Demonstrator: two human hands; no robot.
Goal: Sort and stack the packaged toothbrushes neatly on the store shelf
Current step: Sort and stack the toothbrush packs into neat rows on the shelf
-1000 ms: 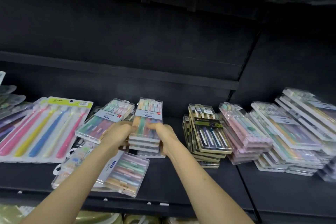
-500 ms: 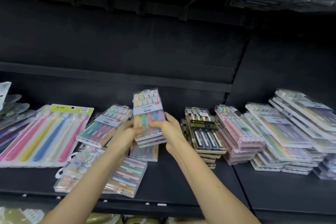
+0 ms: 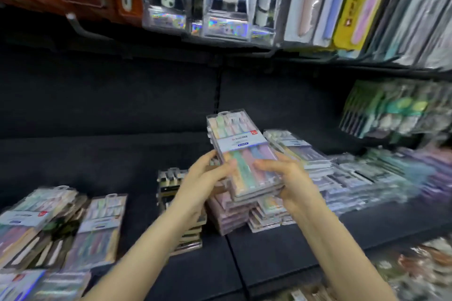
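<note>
I hold a small stack of clear toothbrush packs (image 3: 241,151) with pastel brushes and a white label band, lifted above the black shelf (image 3: 269,247). My left hand (image 3: 205,178) grips its left edge, thumb on top. My right hand (image 3: 288,178) grips the lower right side. Under the stack sit a pile of pink packs (image 3: 227,215) and a black-and-gold pile (image 3: 181,203). Further pastel piles (image 3: 303,154) lie to the right.
Loose toothbrush packs (image 3: 56,222) lie scattered at the lower left. Blurred stacks (image 3: 381,176) fill the shelf at right. Hanging goods (image 3: 220,2) crowd the rail above, and green packs (image 3: 391,107) hang at the right. A dark back panel (image 3: 110,100) stands behind.
Both hands have carried the pastel stack up and to the right, over the pink pile. My view has swung right and upward, and the picture is blurred.
</note>
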